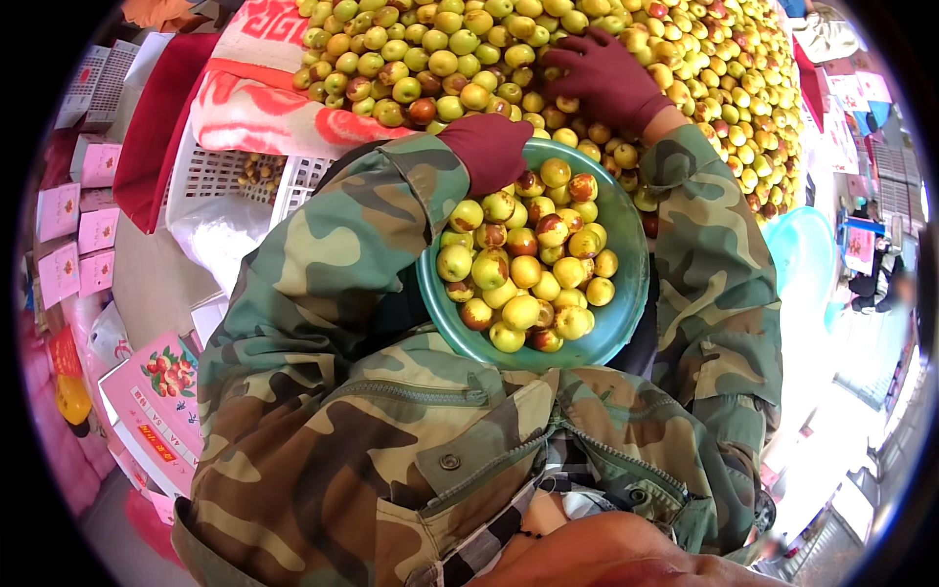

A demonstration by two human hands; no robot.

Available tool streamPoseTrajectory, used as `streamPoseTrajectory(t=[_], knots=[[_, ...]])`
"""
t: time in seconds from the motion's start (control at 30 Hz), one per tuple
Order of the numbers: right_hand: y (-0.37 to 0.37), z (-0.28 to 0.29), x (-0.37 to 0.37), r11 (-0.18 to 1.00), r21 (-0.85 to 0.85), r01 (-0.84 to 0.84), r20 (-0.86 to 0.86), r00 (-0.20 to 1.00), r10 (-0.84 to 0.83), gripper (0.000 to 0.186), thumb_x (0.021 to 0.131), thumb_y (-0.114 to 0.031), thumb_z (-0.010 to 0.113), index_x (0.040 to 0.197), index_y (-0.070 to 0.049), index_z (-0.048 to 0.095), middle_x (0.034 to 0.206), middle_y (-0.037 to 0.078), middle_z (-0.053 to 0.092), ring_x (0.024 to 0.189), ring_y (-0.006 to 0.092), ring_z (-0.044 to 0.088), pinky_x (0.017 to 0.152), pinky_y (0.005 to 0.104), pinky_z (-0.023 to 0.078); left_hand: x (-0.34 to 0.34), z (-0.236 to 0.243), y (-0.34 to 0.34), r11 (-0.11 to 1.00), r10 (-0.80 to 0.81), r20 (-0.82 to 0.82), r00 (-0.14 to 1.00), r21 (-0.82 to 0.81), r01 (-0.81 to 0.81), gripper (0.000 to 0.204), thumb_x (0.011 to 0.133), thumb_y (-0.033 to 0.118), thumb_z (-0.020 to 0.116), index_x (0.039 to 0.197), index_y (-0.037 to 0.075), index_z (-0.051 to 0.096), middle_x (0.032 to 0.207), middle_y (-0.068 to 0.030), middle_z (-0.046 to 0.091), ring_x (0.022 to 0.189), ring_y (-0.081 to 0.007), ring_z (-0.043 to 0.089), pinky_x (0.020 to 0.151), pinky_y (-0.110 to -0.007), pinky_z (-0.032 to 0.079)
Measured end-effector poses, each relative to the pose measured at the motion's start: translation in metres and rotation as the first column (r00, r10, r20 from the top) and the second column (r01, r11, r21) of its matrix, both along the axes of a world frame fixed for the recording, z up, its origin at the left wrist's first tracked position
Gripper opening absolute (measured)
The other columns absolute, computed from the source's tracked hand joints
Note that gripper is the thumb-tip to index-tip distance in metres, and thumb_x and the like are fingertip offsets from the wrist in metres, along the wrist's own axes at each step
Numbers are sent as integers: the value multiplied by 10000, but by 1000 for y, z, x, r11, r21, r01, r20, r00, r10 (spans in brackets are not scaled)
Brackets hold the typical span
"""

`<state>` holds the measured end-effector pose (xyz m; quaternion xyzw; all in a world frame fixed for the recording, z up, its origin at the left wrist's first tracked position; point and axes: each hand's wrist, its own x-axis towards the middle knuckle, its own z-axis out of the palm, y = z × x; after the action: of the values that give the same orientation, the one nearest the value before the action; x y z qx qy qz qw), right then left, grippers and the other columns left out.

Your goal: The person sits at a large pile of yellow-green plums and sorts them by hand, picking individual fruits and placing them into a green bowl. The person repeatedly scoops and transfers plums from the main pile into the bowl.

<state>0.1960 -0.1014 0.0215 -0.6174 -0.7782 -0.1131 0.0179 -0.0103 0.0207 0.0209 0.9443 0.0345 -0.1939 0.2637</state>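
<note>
A large heap of yellow-green jujubes [445, 64] with red-brown patches spreads in front of me. My right hand [608, 80], in a maroon glove, reaches over the heap with its fingers apart, touching the fruit. My left hand [486, 152], gloved alike, is curled at the far left rim of a teal plastic bowl [626, 328]. Its fingertips are turned away, so anything inside them is hidden. The bowl sits against my lap between my forearms. Many jujubes [523, 264] lie in it, several of them redder than those in the heap.
A red-and-white patterned cloth [256, 112] edges the heap at left, above a white plastic crate [220, 176] with a few small brownish fruits. Pink cartons [156, 411] stand along the left. At the right is a light turquoise basin [802, 249].
</note>
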Motion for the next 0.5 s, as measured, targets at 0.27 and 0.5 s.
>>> streamPoseTrajectory(t=[0.27, 0.5], knots=[[-27, 49, 46, 946, 95, 310, 138, 937, -321, 272, 772, -288, 698, 997, -135, 701, 1183, 123, 611, 1140, 335, 556, 925, 478, 438, 1, -8, 4, 999, -43, 54, 998, -2, 43, 358, 890, 285, 590, 1157, 49, 563, 1037, -202, 663, 986, -392, 637, 846, -491, 498], [-46, 40, 55, 683, 62, 727, 120, 674, -729, 264, 809, -276, 667, 1058, -193, 700, 1076, 92, 685, 1091, 317, 612, 881, 426, 492, 1, 2, 4, 1000, -29, 7, 1000, -1, 29, 357, 900, 291, 592, 1159, 47, 561, 1027, -218, 656, 1008, -404, 626, 859, -492, 492]])
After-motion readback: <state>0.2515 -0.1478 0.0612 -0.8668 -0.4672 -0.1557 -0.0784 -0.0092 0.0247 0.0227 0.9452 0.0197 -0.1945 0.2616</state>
